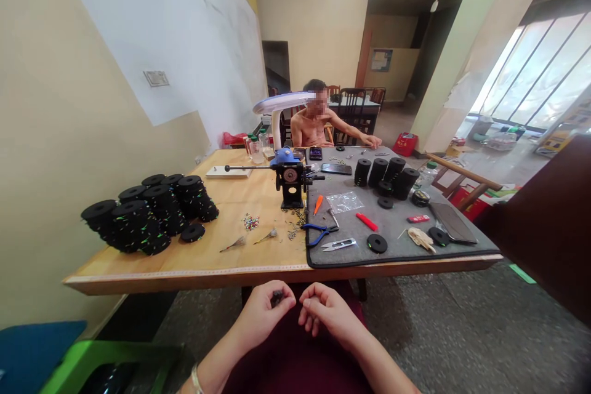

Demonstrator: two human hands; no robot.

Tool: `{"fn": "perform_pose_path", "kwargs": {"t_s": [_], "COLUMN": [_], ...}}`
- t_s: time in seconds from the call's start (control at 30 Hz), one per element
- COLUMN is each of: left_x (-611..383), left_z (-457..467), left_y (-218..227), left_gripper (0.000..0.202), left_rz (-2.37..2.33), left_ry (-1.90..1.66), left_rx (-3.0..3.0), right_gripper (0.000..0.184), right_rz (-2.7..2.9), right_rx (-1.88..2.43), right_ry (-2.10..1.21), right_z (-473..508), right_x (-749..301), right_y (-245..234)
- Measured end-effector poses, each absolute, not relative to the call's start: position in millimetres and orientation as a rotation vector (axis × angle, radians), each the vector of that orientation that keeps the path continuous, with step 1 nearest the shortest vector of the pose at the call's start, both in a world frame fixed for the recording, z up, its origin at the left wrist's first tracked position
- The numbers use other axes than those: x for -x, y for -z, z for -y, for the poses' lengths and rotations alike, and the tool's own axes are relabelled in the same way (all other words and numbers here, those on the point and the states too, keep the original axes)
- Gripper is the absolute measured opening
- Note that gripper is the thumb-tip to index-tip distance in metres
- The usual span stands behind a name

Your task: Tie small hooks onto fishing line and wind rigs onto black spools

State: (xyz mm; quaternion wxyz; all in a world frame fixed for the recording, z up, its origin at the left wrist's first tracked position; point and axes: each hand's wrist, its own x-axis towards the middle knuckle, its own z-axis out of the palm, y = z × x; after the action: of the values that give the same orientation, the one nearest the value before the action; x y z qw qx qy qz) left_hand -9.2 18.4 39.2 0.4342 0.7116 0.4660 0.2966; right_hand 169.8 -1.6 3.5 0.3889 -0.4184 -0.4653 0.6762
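Observation:
Over my lap, just below the table's front edge, my left hand is closed around a small dark bundle, whose kind I cannot make out. My right hand faces it a short gap away, thumb and forefinger pinched and the other fingers curled; anything in that pinch is too small to see. On the table nearest my hands lie two thin bundles of fine strands, silver thread snips, blue-handled pliers and a black foam spool.
Stacks of black foam spools stand at the left and on the grey mat. A black winding device and a white lamp rise mid-table. Another person sits opposite, one arm on the table. A tablet lies right.

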Motion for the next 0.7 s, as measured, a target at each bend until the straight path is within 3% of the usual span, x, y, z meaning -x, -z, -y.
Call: {"fn": "perform_pose_path", "kwargs": {"t_s": [0.3,0.4,0.53,0.7], "left_x": [2,3,4,2], "left_z": [-22,-22,-20,-17], "left_y": [-44,-39,-32,-26], "left_gripper": [0.014,0.011,0.026,0.026], "left_rz": [-1.17,-1.101,-0.979,-0.974], "left_ry": [-0.579,-0.579,-0.653,-0.724], "left_rx": [-1.977,-1.704,-1.224,-1.077], "right_gripper": [0.01,0.014,0.024,0.037], "right_rz": [1.537,1.424,1.136,0.98], "right_rx": [1.239,1.203,1.165,1.106], "right_ry": [-1.499,-1.596,-1.669,-1.663], "right_z": [1,1,-1,-1], "right_x": [-170,-171,-169,-164], "right_y": [-12,-6,1,0]}}
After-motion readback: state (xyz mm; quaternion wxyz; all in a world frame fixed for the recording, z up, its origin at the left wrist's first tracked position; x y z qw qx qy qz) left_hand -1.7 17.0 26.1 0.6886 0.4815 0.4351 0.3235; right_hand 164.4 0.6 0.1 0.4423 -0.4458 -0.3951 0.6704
